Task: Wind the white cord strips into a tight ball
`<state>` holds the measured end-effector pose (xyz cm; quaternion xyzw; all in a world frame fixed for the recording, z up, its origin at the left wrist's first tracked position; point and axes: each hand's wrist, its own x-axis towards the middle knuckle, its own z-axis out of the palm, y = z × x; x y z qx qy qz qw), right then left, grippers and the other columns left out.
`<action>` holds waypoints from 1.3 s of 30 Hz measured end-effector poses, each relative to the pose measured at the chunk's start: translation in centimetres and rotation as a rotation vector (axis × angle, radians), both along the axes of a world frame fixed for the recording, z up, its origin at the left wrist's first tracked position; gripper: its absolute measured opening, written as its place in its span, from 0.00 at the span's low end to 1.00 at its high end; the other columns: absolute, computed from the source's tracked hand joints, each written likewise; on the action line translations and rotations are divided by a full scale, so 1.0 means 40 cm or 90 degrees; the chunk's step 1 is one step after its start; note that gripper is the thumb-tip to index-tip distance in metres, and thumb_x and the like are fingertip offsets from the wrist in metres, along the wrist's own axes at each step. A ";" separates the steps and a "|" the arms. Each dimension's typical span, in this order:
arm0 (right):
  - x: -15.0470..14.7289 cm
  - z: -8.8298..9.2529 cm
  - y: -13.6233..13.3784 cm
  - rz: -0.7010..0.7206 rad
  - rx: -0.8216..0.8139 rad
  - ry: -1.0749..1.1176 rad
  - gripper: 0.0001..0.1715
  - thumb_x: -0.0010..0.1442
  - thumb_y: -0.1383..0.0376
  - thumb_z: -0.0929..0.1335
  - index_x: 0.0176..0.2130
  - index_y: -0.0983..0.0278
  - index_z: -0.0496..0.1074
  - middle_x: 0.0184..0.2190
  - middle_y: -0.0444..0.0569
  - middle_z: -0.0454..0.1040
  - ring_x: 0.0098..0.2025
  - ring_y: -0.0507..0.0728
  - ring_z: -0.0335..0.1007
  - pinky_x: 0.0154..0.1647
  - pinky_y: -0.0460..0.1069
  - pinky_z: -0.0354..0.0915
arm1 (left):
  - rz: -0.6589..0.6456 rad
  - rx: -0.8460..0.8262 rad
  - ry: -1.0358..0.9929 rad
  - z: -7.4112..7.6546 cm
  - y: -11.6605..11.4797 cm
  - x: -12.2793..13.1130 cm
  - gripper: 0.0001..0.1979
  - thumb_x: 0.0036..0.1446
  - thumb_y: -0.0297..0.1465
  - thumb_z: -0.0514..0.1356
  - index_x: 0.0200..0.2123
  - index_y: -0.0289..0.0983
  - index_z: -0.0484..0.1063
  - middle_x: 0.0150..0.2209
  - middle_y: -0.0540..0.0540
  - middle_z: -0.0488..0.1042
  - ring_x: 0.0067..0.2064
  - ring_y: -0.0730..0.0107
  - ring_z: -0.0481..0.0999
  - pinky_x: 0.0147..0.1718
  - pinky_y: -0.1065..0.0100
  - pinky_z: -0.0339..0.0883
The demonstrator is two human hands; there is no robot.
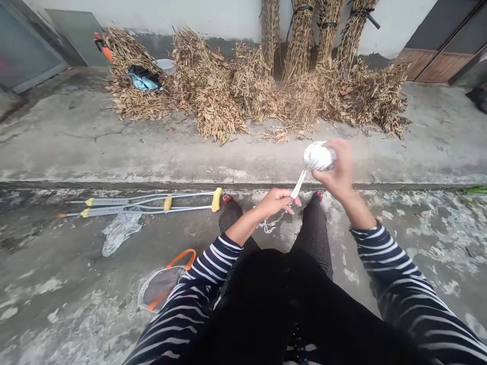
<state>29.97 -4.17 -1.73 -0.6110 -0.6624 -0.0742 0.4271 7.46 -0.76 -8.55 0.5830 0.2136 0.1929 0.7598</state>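
Note:
My right hand (338, 167) is wrapped round a ball of white cord (318, 156), held up in front of me. From the ball a doubled white strand (299, 183) runs down to my left hand (277, 201), whose fingers pinch it. A loose, crinkled tail of the same cord (268, 226) dangles below my left hand between my legs. My right hand is somewhat blurred. Whether the cord is yarn or string I cannot tell.
Dried plant bundles (213, 86) lie along the wall, with tied ones (299, 40) standing upright. A low concrete step (152, 167) crosses ahead. Crutches (152, 203), a clear plastic bag (120, 233) and a mesh bag with orange handles (162, 284) lie at left.

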 end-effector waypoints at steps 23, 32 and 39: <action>-0.129 -0.187 -0.070 0.187 -0.490 0.522 0.34 0.40 0.63 0.75 0.49 0.60 0.68 0.44 0.46 0.70 0.45 0.60 0.65 0.47 0.53 0.65 | 0.114 -0.205 0.016 0.030 0.081 -0.019 0.09 0.60 0.31 0.66 0.35 0.28 0.77 0.30 0.42 0.79 0.28 0.74 0.78 0.25 0.74 0.67; 0.055 -0.087 -0.047 -0.057 -0.418 -0.027 0.34 0.45 0.64 0.77 0.53 0.55 0.75 0.59 0.52 0.70 0.62 0.74 0.59 0.56 0.70 0.65 | -0.072 -0.014 0.290 0.047 0.148 -0.124 0.11 0.53 0.32 0.70 0.24 0.30 0.78 0.24 0.42 0.78 0.23 0.75 0.75 0.20 0.76 0.62; 0.202 0.014 -0.090 -0.153 -0.448 -0.134 0.32 0.50 0.61 0.75 0.55 0.57 0.75 0.61 0.57 0.71 0.62 0.73 0.61 0.54 0.64 0.63 | 0.094 0.183 0.317 0.165 0.303 -0.182 0.06 0.51 0.26 0.68 0.24 0.30 0.78 0.24 0.43 0.75 0.27 0.71 0.75 0.30 0.69 0.69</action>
